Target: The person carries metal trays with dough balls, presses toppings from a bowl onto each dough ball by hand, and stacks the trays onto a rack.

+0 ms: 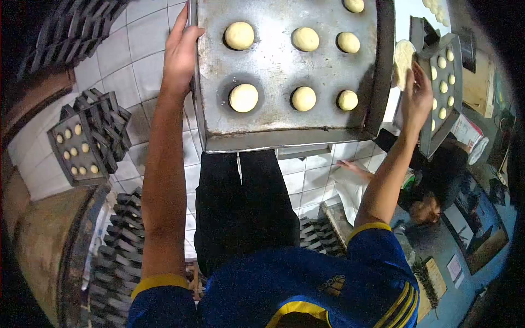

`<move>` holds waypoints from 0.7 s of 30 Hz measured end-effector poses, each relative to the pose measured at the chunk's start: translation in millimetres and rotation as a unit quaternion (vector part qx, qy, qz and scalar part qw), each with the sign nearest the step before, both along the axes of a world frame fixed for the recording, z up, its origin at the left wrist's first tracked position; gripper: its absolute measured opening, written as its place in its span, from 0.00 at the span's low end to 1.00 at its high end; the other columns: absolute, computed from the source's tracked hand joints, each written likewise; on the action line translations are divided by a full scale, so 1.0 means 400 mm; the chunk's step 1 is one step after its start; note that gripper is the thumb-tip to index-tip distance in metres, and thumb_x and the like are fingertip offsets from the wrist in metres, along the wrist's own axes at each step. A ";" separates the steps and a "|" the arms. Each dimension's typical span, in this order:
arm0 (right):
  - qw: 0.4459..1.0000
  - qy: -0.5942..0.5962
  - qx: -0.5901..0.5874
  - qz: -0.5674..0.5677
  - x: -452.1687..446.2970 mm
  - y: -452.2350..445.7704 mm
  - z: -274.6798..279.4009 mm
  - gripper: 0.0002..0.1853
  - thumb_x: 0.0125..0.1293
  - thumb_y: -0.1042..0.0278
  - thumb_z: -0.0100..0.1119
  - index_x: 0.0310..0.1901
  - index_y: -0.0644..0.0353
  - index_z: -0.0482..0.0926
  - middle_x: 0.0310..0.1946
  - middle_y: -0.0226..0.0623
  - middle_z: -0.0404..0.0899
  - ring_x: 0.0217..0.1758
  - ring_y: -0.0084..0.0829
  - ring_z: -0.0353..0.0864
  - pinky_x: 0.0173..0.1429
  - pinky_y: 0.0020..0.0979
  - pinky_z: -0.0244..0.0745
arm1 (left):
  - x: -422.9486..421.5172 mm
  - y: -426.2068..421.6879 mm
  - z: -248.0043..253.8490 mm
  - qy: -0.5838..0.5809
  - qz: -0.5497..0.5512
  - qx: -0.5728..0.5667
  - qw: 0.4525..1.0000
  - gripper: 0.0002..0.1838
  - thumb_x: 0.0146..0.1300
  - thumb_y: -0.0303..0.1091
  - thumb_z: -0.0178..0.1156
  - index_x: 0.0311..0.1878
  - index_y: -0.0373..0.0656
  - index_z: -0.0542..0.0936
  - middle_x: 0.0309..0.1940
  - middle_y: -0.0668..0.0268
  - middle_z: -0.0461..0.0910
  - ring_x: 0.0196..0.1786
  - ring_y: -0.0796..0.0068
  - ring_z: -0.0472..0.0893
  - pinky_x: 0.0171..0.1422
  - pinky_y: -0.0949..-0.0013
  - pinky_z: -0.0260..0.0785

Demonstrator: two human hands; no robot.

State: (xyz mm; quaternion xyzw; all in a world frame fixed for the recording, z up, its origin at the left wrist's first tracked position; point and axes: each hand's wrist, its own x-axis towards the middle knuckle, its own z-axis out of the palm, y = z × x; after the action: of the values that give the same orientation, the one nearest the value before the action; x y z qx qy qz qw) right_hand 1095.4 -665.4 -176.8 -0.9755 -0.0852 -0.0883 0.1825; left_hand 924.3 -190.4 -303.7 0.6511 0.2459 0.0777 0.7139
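White tiles [150, 24] spread below and around me, and over them I have the big tray [273, 68] out in front, above my black trousers [238, 213]. It is scuffed metal with raised walls, and its far end runs out of view. At my right another person [445, 169] in dark clothing is close by. Low at my left stands a tall stack of dark trays [117, 240]; farther out on that side, a small tray [81, 159] rests against another stack. Just past my right wrist is a right-hand tray [439, 130]. My left grip [180, 63] is closed on the big tray's left edge, thumb over the rim. My right grip [416, 101] is up between the big tray and the right-hand tray, fingers bent beside a pale round piece [404, 60]; I cannot tell whether it holds anything. Smallest are the dough balls [243, 98], seven in view on the big tray, set well apart in rows, with more in the small tray and the right-hand tray.
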 end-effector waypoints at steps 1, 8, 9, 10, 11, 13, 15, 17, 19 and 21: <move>0.998 -0.009 -0.054 -0.035 0.026 -0.068 -0.015 0.23 0.79 0.53 0.68 0.65 0.60 0.87 0.58 0.51 0.90 0.59 0.47 0.92 0.64 0.43 0.83 | -0.001 0.003 -0.004 -0.006 -0.010 -0.001 1.000 0.37 0.73 0.38 0.53 0.84 0.36 0.67 0.75 0.57 0.77 0.70 0.69 0.77 0.78 0.67 0.66; 0.980 0.110 -0.145 -0.080 0.066 -0.116 -0.032 0.21 0.75 0.47 0.68 0.57 0.55 0.93 0.52 0.49 0.93 0.58 0.49 0.92 0.64 0.42 0.82 | 0.003 -0.020 0.042 -0.050 -0.004 0.022 0.998 0.37 0.73 0.36 0.54 0.84 0.30 0.66 0.78 0.55 0.74 0.70 0.68 0.77 0.75 0.69 0.68; 0.980 0.111 -0.144 -0.086 0.066 -0.118 -0.026 0.21 0.75 0.47 0.68 0.57 0.55 0.93 0.52 0.49 0.93 0.58 0.49 0.92 0.64 0.42 0.82 | 0.003 -0.022 0.040 -0.050 -0.010 0.021 0.998 0.37 0.73 0.36 0.54 0.84 0.30 0.66 0.78 0.55 0.74 0.70 0.68 0.77 0.75 0.69 0.68; 0.982 0.097 -0.143 -0.083 0.068 -0.123 -0.022 0.21 0.75 0.48 0.68 0.57 0.54 0.93 0.52 0.48 0.93 0.58 0.49 0.92 0.64 0.42 0.82 | 0.001 -0.024 0.037 -0.039 0.001 0.014 0.999 0.37 0.74 0.36 0.54 0.83 0.29 0.66 0.80 0.54 0.72 0.71 0.67 0.77 0.76 0.69 0.67; 0.983 0.083 -0.141 -0.080 0.069 -0.125 -0.015 0.20 0.75 0.49 0.68 0.57 0.53 0.93 0.52 0.48 0.93 0.58 0.49 0.92 0.64 0.42 0.82 | 0.001 -0.024 0.036 -0.027 0.012 0.007 1.000 0.37 0.74 0.36 0.54 0.83 0.28 0.66 0.81 0.53 0.71 0.72 0.66 0.77 0.77 0.68 0.66; 0.981 0.091 -0.125 -0.114 0.064 -0.127 -0.003 0.19 0.75 0.52 0.69 0.57 0.55 0.93 0.49 0.44 0.95 0.53 0.41 0.94 0.61 0.37 0.83 | -0.004 0.001 0.004 -0.025 -0.012 0.011 1.000 0.37 0.74 0.37 0.53 0.82 0.26 0.67 0.83 0.52 0.68 0.73 0.63 0.76 0.79 0.68 0.65; 0.985 0.128 0.063 -0.093 0.065 -0.142 0.008 0.19 0.75 0.55 0.71 0.58 0.60 0.93 0.48 0.37 0.95 0.49 0.29 0.91 0.60 0.32 0.81 | -0.002 -0.005 0.021 -0.010 -0.010 -0.001 1.000 0.37 0.74 0.37 0.53 0.81 0.26 0.67 0.83 0.51 0.68 0.74 0.62 0.75 0.79 0.67 0.65; 0.952 0.169 0.233 -0.104 0.028 -0.128 0.028 0.20 0.74 0.57 0.73 0.58 0.65 0.92 0.48 0.34 0.94 0.50 0.22 0.86 0.60 0.28 0.78 | 0.000 -0.010 0.037 -0.005 -0.005 -0.006 1.000 0.36 0.74 0.38 0.54 0.80 0.25 0.68 0.83 0.52 0.68 0.74 0.62 0.75 0.79 0.67 0.65; 0.927 0.242 0.282 -0.055 -0.067 -0.047 0.073 0.19 0.75 0.58 0.73 0.58 0.66 0.92 0.51 0.35 0.93 0.51 0.22 0.85 0.59 0.28 0.78 | 0.002 -0.009 0.042 0.006 -0.023 -0.010 1.000 0.36 0.74 0.37 0.53 0.80 0.26 0.68 0.80 0.53 0.71 0.72 0.63 0.76 0.78 0.67 0.66; 0.927 0.288 0.242 0.005 -0.182 0.073 0.095 0.15 0.77 0.62 0.71 0.57 0.61 0.93 0.49 0.34 0.93 0.48 0.21 0.84 0.56 0.30 0.78 | 0.003 -0.005 0.025 -0.004 -0.020 0.009 1.000 0.34 0.74 0.36 0.52 0.80 0.31 0.68 0.74 0.55 0.75 0.69 0.64 0.78 0.73 0.66 0.70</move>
State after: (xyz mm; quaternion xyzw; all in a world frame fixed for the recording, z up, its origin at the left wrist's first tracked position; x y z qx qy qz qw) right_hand 1022.7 -636.4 -138.8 -0.8848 -0.0101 0.1798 0.4297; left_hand 925.4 -192.6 -293.7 0.6618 0.2291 0.0678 0.7106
